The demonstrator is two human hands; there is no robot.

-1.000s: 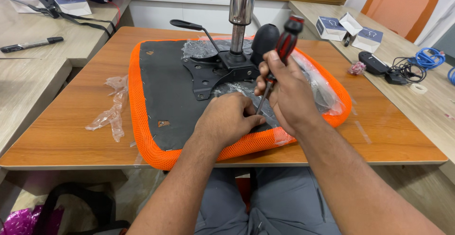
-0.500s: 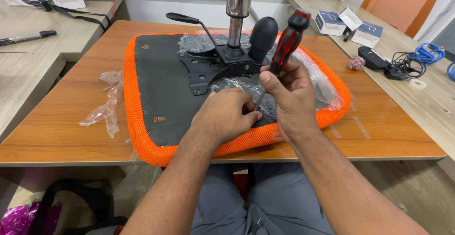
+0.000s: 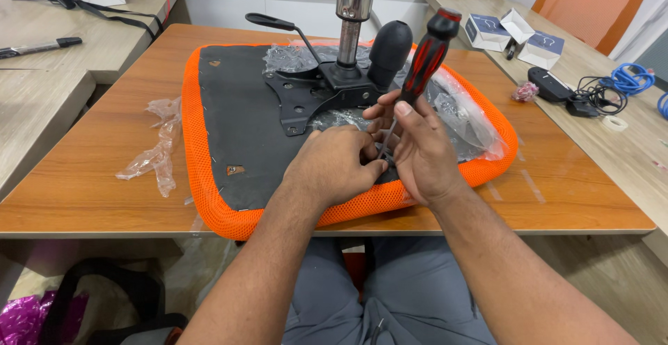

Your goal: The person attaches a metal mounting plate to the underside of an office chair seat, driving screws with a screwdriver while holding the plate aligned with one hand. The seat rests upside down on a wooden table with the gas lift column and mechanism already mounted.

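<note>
An upturned chair seat (image 3: 229,129) with an orange mesh rim and black underside lies on the wooden table (image 3: 90,178). A black metal mechanism plate (image 3: 313,94) with a chrome column (image 3: 355,4) and a lever is fixed on it. My right hand (image 3: 417,150) grips a red-and-black screwdriver (image 3: 424,59), its tip down on the seat near the front edge. My left hand (image 3: 337,164) rests beside the tip, fingers curled around the shaft or something small there; what it pinches is hidden.
Crumpled clear plastic (image 3: 156,150) lies left of the seat, more wrap (image 3: 459,108) on its right side. Small white boxes (image 3: 515,35), black cables and a blue cord (image 3: 630,80) sit on the right desk. A black marker (image 3: 38,45) lies far left. An orange chair back stands behind.
The screwdriver handle has tilted a little and both hands stay at the same spot on the seat. The view has shifted slightly.
</note>
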